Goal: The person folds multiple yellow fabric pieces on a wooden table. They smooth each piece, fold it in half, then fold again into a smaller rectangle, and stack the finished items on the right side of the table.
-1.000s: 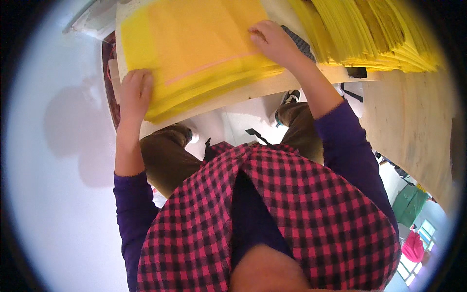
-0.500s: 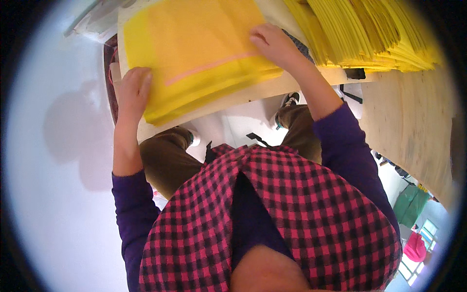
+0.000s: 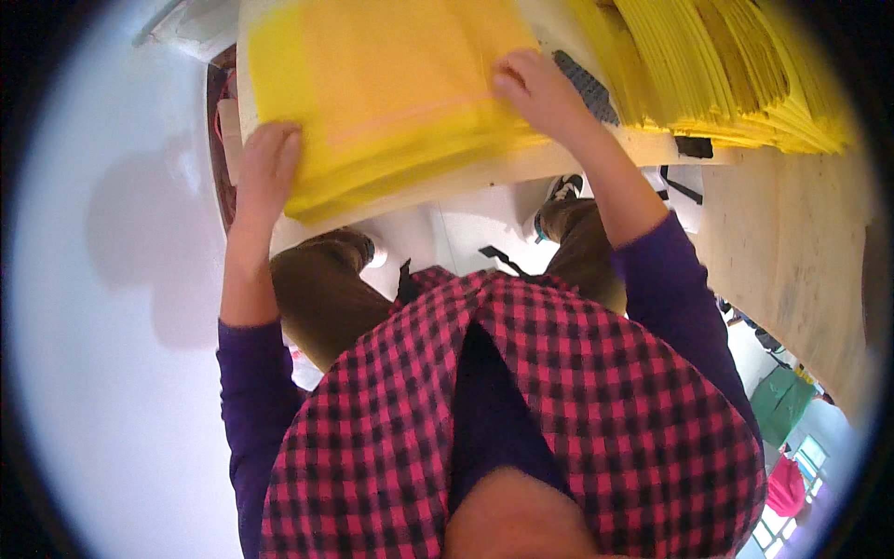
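Note:
A yellow-orange sheet of thin cloth [image 3: 400, 70] lies on the wooden table in front of me, with a faint pink stripe across it. Its near part is brighter yellow and slightly blurred, showing layered folds along the near edge. At the left edge my left hand [image 3: 268, 168] has its fingers curled over the cloth's border. My right hand [image 3: 542, 91] pinches the cloth at its right edge, thumb and fingers bent together. Just beyond that hand lies a dark grey textured item [image 3: 587, 88], partly covered by my wrist.
A tall stack of folded yellow cloths [image 3: 698, 70] stands on the right. Bare wooden tabletop [image 3: 782, 242] runs down the right side. A white wall [image 3: 130, 279] is close on my left. The table's front edge crosses above my knees.
The whole view has shifted slightly. Both hands stay at the cloth's sides, and its near edge sits a little farther from me.

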Motion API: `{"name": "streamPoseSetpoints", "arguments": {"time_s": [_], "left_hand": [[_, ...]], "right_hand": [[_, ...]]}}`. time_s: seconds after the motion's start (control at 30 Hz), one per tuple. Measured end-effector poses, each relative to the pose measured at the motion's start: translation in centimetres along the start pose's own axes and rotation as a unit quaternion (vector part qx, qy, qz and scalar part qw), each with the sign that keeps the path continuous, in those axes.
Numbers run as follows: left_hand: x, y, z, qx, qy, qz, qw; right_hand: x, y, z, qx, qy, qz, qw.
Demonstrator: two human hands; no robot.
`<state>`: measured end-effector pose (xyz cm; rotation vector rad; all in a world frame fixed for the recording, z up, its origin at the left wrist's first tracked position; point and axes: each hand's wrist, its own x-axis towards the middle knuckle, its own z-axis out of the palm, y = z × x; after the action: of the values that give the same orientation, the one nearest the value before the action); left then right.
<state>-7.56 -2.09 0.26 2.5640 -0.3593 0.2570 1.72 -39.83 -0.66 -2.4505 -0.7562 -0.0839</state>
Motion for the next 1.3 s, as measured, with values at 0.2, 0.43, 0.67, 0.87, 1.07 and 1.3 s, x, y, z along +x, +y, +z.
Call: {"name": "streamPoseSetpoints", "arguments": {"time_s": [0.2,0.43,0.67,0.87,1.07,1.3], "left_hand": [[0.1,0.7,-1.0,-0.044,0.012,0.021,0.999],[0.2,0.8,-1.5,-0.05,0.001,0.008,0.999],[2.0,0.5,-0.5,0.023,-0.008,0.01,1.0],[2.1,-0.5,-0.3,-0.002,0.006,-0.035,0.999],[2.3,-0.5,-0.3,-0.014,0.032,-0.033,0.999],[1.8,0.7,-0.3,0.051,-0.026,0.012,0.998]], "right_hand": [[0.0,-0.7,-0.9,-0.004,0.043,0.054,0.998],[0.4,-0.8,-0.8,0.006,0.037,0.055,0.998],[0.2,-0.9,-0.9,0.018,0.004,0.035,0.999],[0.4,-0.5,-0.9,0.024,0.012,0.062,0.998],[0.5,-0.7,-0.8,-0.001,0.061,0.042,0.997],[-0.4,-1.7,-1.1,0.009,-0.008,0.04,0.999]]}}
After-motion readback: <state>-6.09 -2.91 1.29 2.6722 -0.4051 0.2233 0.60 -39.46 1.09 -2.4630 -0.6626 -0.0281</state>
